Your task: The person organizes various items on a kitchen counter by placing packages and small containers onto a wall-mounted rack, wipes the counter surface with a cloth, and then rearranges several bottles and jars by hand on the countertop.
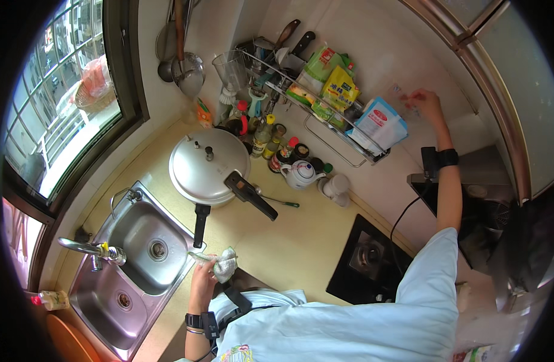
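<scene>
My left hand [203, 278] grips a pale cloth [225, 266] with greenish edges, between the sink and my body. Raised to the upper right, my right hand [427, 107] is at the wall beside the wire rack [345, 118]. Its fingers are bent at a patch of thin, see-through material [402, 96] with red and blue marks. Whether they pinch it or only touch it is unclear. Just left of this hand, a blue and white packet [379, 123] leans in the rack. Yellow [341, 88] and green [321, 67] packets stand farther along it.
A lidded pressure cooker [204, 165] sits on the counter, handles pointing toward me. The double steel sink [143, 244] is at left, a black gas hob [365, 262] at right. Sauce bottles [261, 140] and a white teapot [299, 174] stand below the rack. A range hood [478, 192] juts out at right.
</scene>
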`<move>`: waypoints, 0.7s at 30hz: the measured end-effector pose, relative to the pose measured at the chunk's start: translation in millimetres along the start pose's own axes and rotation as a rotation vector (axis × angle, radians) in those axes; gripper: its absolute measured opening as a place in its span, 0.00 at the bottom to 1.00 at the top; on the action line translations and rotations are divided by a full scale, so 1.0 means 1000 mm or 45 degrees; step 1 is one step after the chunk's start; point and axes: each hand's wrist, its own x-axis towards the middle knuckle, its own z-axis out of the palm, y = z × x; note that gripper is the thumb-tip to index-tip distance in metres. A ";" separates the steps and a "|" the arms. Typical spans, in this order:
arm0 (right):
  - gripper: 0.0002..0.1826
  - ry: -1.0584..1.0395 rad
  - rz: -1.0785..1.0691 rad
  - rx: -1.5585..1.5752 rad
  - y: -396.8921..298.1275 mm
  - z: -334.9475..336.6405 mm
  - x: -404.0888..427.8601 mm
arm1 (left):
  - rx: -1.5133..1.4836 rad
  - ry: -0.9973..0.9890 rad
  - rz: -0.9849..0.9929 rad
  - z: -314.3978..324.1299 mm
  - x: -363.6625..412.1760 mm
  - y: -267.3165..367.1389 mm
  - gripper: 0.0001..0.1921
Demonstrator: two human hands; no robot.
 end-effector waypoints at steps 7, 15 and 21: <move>0.07 -0.122 0.011 -0.237 0.013 0.056 -0.003 | 0.018 -0.018 -0.023 -0.002 0.012 0.005 0.11; 0.11 -0.375 0.298 -0.006 0.006 0.038 -0.005 | 0.043 0.003 -0.005 -0.002 0.011 0.010 0.11; 0.13 0.345 0.187 0.141 -0.031 0.017 -0.037 | 0.047 0.030 0.023 -0.009 0.011 0.014 0.12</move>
